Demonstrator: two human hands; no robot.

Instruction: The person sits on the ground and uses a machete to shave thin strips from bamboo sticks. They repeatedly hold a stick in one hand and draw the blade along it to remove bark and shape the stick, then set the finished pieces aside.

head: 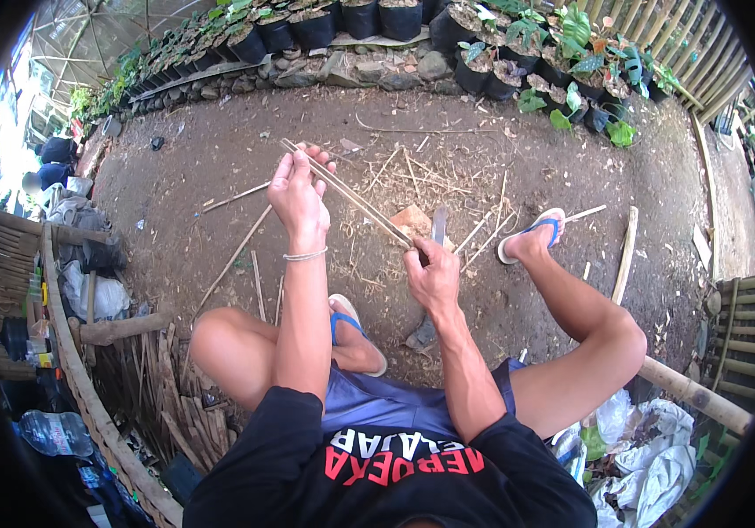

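Observation:
Thin split bamboo strips [357,198] run slantwise between my hands. My left hand [301,191], palm turned up and a pale cord bracelet at the wrist, holds their far end between thumb and fingers. The near end is gripped in my right hand [433,270], its fingers curled. A metal blade [439,224] shows just beyond my right hand; its handle is hidden, and whether the hand holds it I cannot tell. Behind the strips a light brown block [410,221], perhaps wood, lies on the ground. Shavings [417,175] and loose strips are scattered around it.
Potted plants in black bags [400,20] stand along a stone edging [371,72]. A pile of split wood [179,389] and a bamboo rail [67,330] are at left. A bamboo pole [697,393] and crumpled plastic sheeting [654,449] lie at right. My sandalled feet flank the shavings.

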